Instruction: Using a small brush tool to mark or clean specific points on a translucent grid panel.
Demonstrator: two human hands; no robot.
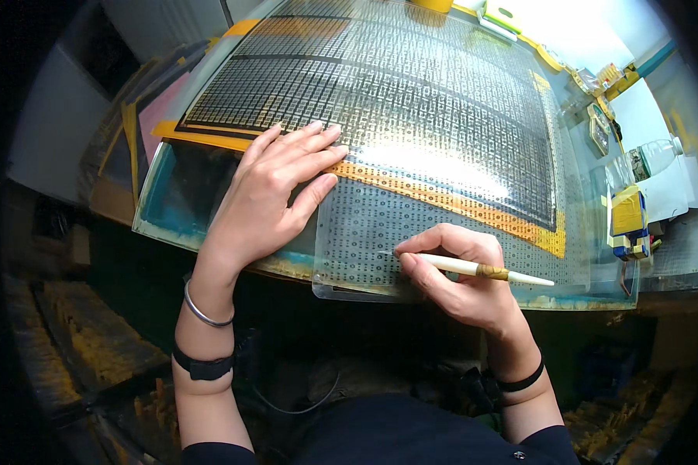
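Observation:
My right hand [465, 267] grips a slim cream-coloured pen-like tool [454, 265] with a brown patterned band and a tapering white rear end. Thumb and fingertips pinch it near the front, and its tip is too fine to make out. Beneath that tip lies a clear sheet [357, 225] with rows of small dark marks, reaching the table's near edge. My left hand [275, 174] rests palm down with fingers stretched out, holding nothing. Its fingertips lie on the orange border strip [209, 138] of a large dark-gridded film [302, 89].
The glass-topped table [163, 198] glares brightly under a light. At the right side sit a blue-and-yellow taped block [628, 217], a clear plastic bottle [653, 159] and small boxes [599, 128]. A green-and-white object [502, 17] lies at the far edge. Stacked sheets [120, 155] lean at left.

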